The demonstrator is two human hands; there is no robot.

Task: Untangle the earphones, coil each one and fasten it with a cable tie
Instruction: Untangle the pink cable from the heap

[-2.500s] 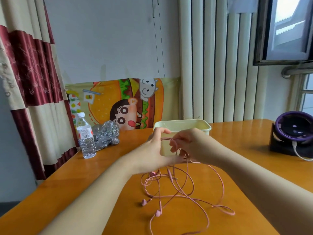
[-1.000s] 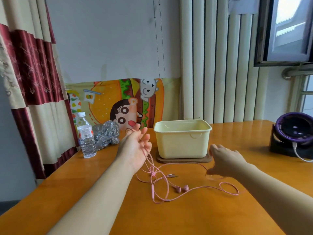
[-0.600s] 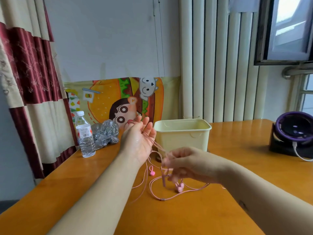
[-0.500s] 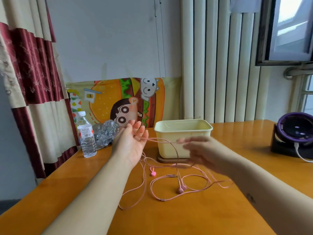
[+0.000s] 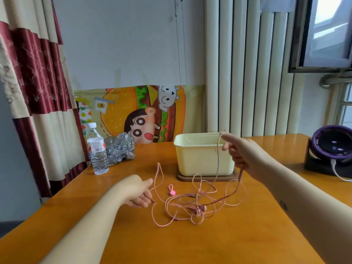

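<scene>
The right grip [image 5: 242, 152] pinched a strand of the earphones [image 5: 203, 207] and held it up in front of the tub [image 5: 198, 159]. The left grip [image 5: 136, 191], left of the tub, pinched the cord near what looked like the plug. The rest lay tangled on the worktop [image 5: 133, 235] just before the tub, the tie [image 5: 171, 191] beside it. Best to lift slowly and feed the plug end through the loops — tugging would likely tighten the knots.

Wooden table [image 5: 190, 244], bottle [image 5: 97, 151] touching crumpled bag [image 5: 121, 150], cream tub [image 5: 198, 159] on brown mat [image 5: 190, 178], cartoon poster [image 5: 118, 111] behind, purple device [image 5: 331, 143] right, curtain [image 5: 38, 92] left.
</scene>
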